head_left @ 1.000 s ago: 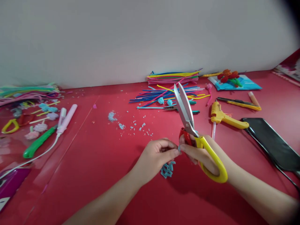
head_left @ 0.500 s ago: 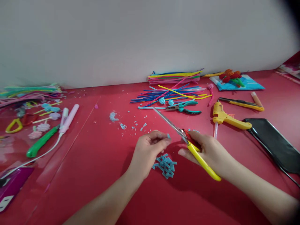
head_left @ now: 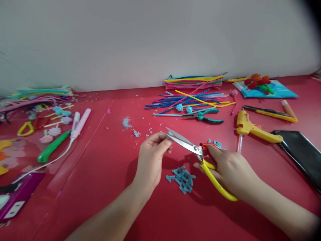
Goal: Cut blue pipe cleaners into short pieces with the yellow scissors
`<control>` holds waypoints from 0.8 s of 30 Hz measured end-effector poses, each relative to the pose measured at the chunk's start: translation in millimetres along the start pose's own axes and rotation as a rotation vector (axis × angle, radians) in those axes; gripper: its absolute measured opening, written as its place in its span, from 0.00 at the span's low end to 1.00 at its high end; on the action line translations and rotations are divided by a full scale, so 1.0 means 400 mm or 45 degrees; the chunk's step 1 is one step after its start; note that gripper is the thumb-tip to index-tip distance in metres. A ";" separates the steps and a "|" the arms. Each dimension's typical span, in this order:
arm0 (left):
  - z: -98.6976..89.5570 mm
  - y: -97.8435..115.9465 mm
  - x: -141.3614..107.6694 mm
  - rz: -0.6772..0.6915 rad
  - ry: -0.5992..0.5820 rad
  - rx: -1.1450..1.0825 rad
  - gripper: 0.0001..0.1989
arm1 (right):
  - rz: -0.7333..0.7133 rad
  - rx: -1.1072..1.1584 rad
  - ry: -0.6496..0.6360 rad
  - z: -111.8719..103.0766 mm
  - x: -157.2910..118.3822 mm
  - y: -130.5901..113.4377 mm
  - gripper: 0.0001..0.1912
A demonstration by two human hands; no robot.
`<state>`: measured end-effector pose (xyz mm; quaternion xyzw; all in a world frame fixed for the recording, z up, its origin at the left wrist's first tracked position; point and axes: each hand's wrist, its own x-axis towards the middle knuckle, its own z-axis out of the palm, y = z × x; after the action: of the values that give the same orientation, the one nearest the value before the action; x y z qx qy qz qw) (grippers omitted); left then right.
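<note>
My left hand (head_left: 151,157) pinches a small light-blue pipe cleaner piece (head_left: 170,133) at its fingertips, most of it hidden by fingers and blades. In my right hand (head_left: 232,169) are scissors (head_left: 187,145) with one yellow and one red handle. Their blades are slightly parted, with the tips beside the piece at my left fingertips. Below, between both hands, lies a loose pile of short blue pipe cleaner pieces (head_left: 184,180). A smaller group of blue cuttings (head_left: 216,143) shows behind my right hand, partly covered by it.
Pipe cleaners (head_left: 193,100) and teal-handled pliers (head_left: 204,116) lie ahead. To the right are a yellow glue gun (head_left: 250,129), a cutter (head_left: 271,113) and a black phone-like slab (head_left: 301,150). A pink curling-iron-like tool (head_left: 81,124) and a green-handled tool (head_left: 52,147) lie left. Blue fluff (head_left: 126,123) dots the red table.
The scissor blades have come down to my left fingertips and opened a little. My left hand has moved slightly left and up. The whole scene has shifted to the right in view.
</note>
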<state>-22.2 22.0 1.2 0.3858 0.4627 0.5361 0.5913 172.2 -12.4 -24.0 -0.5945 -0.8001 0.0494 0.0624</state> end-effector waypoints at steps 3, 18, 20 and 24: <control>-0.002 -0.002 0.001 -0.007 0.015 -0.010 0.02 | -0.010 -0.020 0.014 0.006 -0.002 0.002 0.16; -0.005 -0.003 0.000 -0.025 0.012 0.002 0.01 | -0.070 -0.106 0.076 0.011 -0.005 0.002 0.15; -0.005 -0.002 0.000 -0.020 0.010 0.005 0.01 | -0.073 -0.107 0.075 0.012 -0.005 0.003 0.15; -0.006 -0.001 0.000 -0.012 -0.008 0.015 0.01 | -0.073 -0.098 0.066 0.014 -0.006 0.006 0.15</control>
<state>-24.4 21.8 0.3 0.3888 0.4660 0.5293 0.5929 174.5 -14.1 -29.9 -0.5744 -0.8163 0.0013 0.0615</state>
